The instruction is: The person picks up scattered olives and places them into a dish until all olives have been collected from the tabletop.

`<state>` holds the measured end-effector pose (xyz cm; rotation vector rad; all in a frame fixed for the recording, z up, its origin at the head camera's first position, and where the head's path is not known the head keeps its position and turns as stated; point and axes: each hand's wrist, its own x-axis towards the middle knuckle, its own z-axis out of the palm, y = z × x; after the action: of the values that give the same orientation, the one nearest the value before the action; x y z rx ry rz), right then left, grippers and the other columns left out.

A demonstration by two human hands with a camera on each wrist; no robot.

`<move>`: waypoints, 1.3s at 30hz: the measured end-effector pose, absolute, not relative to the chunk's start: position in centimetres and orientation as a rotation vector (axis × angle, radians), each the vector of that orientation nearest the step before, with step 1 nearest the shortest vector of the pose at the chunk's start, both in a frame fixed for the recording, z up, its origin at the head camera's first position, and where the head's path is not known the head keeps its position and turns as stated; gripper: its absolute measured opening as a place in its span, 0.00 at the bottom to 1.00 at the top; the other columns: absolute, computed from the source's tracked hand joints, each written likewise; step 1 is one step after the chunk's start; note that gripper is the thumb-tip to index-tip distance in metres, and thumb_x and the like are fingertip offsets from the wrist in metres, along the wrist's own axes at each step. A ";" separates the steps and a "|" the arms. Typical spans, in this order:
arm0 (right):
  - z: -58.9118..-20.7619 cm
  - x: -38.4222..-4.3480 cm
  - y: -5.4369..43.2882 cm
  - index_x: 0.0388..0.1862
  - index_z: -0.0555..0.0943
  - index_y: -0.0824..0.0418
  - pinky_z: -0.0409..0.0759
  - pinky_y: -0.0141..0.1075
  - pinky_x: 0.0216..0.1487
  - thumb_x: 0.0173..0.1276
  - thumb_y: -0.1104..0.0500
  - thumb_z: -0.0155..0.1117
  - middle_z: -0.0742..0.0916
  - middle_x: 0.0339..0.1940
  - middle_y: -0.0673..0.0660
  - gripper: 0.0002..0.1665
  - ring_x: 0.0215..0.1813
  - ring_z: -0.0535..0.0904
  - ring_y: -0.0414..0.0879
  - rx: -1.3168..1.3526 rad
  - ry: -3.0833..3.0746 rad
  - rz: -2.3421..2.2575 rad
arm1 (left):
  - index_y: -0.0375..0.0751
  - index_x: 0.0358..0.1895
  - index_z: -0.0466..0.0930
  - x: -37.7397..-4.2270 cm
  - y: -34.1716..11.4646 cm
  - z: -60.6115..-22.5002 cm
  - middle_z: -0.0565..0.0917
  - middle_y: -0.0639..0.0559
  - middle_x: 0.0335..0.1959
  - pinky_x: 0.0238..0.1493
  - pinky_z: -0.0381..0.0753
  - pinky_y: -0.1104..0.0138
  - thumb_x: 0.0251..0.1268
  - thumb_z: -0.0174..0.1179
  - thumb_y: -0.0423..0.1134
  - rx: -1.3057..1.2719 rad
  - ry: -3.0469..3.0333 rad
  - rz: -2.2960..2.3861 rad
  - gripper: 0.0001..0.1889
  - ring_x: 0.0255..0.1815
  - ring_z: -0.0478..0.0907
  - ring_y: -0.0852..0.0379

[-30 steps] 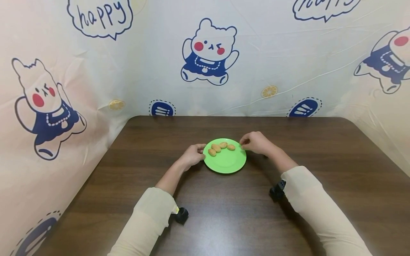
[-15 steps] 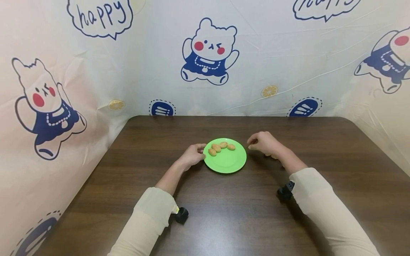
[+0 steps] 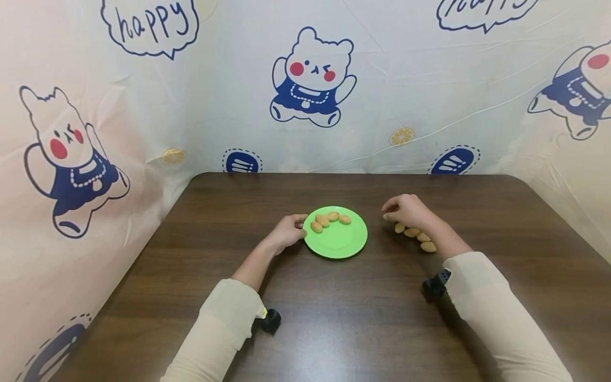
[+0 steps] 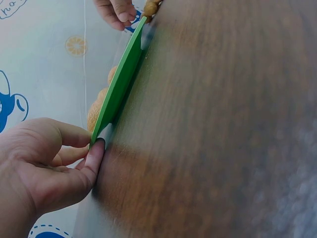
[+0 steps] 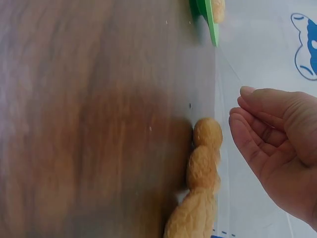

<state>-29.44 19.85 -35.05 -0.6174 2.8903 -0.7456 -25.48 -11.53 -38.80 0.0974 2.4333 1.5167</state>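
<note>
A round green plate lies on the dark wooden table. Several small, tan, oval pieces with a wrinkled, nut-like surface sit toward its far left side. My left hand pinches the plate's left rim; in the left wrist view the thumb and fingers stand on either side of the edge. To the right of the plate, my right hand hovers with loosely bent fingers and nothing between them. More of the tan pieces lie in a row below it, partly hidden by the hand and forearm.
A brown table with rounded far corners spreads under everything. Behind it and at the sides hangs a pale sheet printed with cartoon bears. A black camera is fixed at each sleeve cuff.
My right hand has moved right, from the plate's right rim to above the loose tan pieces, uncovering several of them. The left hand and the plate have stayed put.
</note>
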 end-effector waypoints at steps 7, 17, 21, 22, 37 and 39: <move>-35.1 -29.6 21.1 0.43 0.82 0.68 0.75 0.40 0.36 0.63 0.61 0.62 0.84 0.36 0.57 0.13 0.35 0.76 0.48 -0.558 2.892 -0.764 | 0.31 0.67 0.60 -25.6 -11.5 -38.9 0.73 0.40 0.52 0.42 0.73 0.69 0.59 0.51 0.24 0.084 2.428 1.517 0.29 0.49 0.71 0.52; -35.4 -29.8 22.0 0.44 0.81 0.69 0.75 0.40 0.34 0.64 0.62 0.60 0.84 0.36 0.60 0.13 0.35 0.77 0.50 -0.452 2.942 -0.817 | 0.32 0.67 0.60 -25.6 -11.4 -38.8 0.72 0.40 0.54 0.42 0.73 0.68 0.60 0.51 0.24 0.075 2.449 1.487 0.29 0.51 0.69 0.50; -35.4 -29.8 22.3 0.46 0.80 0.70 0.75 0.40 0.34 0.64 0.62 0.59 0.84 0.38 0.63 0.15 0.37 0.77 0.51 -0.411 2.957 -0.822 | 0.32 0.67 0.60 -25.6 -11.4 -38.8 0.72 0.40 0.54 0.42 0.73 0.67 0.61 0.51 0.25 0.076 2.449 1.484 0.29 0.52 0.69 0.50; -35.4 -29.8 22.3 0.46 0.80 0.71 0.75 0.40 0.34 0.65 0.62 0.59 0.83 0.39 0.63 0.15 0.37 0.77 0.51 -0.397 2.955 -0.822 | 0.33 0.67 0.60 -25.6 -11.4 -38.8 0.72 0.40 0.54 0.43 0.73 0.67 0.61 0.51 0.25 0.074 2.448 1.483 0.29 0.52 0.69 0.50; -36.0 -30.0 23.0 0.46 0.79 0.71 0.75 0.44 0.40 0.63 0.57 0.63 0.82 0.44 0.65 0.19 0.41 0.76 0.54 -0.303 2.885 -0.736 | 0.33 0.68 0.59 -25.7 -11.5 -38.9 0.72 0.40 0.54 0.42 0.73 0.67 0.61 0.51 0.25 0.083 2.443 1.481 0.29 0.52 0.69 0.50; -36.0 -30.0 23.0 0.47 0.79 0.71 0.75 0.44 0.41 0.63 0.56 0.62 0.82 0.44 0.65 0.20 0.42 0.76 0.54 -0.294 2.869 -0.733 | 0.33 0.68 0.60 -25.7 -11.5 -39.0 0.72 0.41 0.54 0.42 0.73 0.67 0.61 0.51 0.25 0.078 2.445 1.480 0.29 0.52 0.69 0.50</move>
<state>-29.97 23.03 -36.01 -0.2942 2.8692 -0.7331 -25.73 -11.48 -38.96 0.0781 2.4450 1.4804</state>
